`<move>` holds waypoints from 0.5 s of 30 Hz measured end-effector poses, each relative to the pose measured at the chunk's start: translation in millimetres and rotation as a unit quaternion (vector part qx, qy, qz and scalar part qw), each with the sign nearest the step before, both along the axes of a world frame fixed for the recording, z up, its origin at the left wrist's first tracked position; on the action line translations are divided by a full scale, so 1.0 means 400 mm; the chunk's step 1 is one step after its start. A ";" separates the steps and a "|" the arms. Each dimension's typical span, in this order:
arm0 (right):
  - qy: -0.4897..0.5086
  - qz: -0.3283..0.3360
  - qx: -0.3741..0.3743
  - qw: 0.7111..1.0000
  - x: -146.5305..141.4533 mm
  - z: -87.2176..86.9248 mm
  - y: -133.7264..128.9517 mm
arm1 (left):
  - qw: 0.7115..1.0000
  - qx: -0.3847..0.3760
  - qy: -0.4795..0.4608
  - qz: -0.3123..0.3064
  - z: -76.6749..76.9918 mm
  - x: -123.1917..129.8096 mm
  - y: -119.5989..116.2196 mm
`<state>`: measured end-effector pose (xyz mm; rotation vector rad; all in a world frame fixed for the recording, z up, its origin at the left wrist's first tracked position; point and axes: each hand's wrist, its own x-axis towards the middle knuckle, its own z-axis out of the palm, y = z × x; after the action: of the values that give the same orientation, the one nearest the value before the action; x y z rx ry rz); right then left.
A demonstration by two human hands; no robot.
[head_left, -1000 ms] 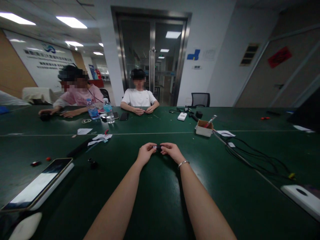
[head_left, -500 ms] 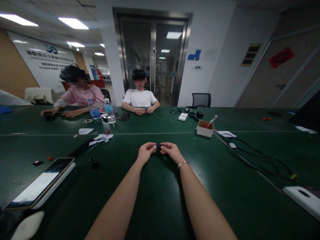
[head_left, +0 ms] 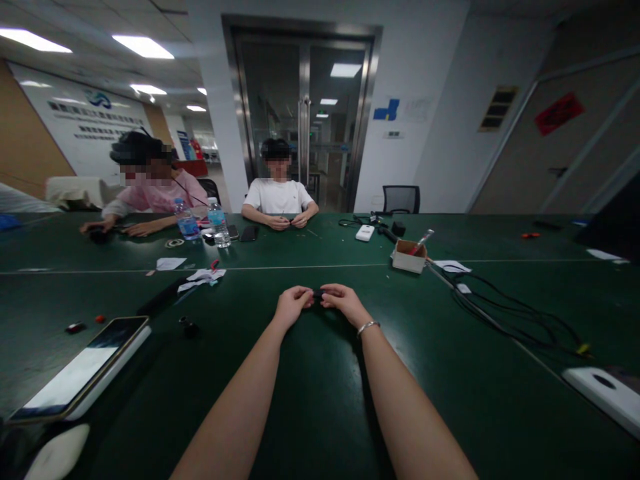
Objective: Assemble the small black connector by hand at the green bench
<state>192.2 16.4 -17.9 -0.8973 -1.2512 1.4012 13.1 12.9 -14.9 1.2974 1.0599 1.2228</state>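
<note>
Over the middle of the green table, my left hand and my right hand face each other, fingertips almost meeting. Between them is a small dark, short stick-like object, pinched from both ends. Its kind is too small to make out. The left thumb and fingers close on its left end, the right thumb and fingers on its right end. Much of it is hidden by the fingertips. A silver bracelet circles my right wrist.
Phone on a white box lies left, near a small black part. Papers and bottles stand farther off. A small box and black cables lie right. Two people sit opposite, one in a white shirt.
The pale, silvery bit visible on the object's left part has gone from sight; only dark surface shows between my fingertips. My hands stay in nearly the same place. The view shifts very slightly.
</note>
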 end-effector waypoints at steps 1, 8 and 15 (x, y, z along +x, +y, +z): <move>0.001 0.001 -0.002 1.000 0.001 0.001 -0.001 | 1.000 -0.003 0.004 0.001 0.000 0.000 0.001; -0.001 0.013 -0.006 1.000 0.005 0.007 -0.009 | 0.999 0.009 0.049 0.009 0.004 -0.003 -0.003; 0.007 0.020 -0.003 1.000 0.004 0.010 -0.010 | 0.992 0.043 0.115 0.022 0.003 -0.014 -0.003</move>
<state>193.8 12.5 -13.8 -0.8695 -1.2597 1.4409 7.4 11.7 -13.5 1.5159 1.2149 1.1834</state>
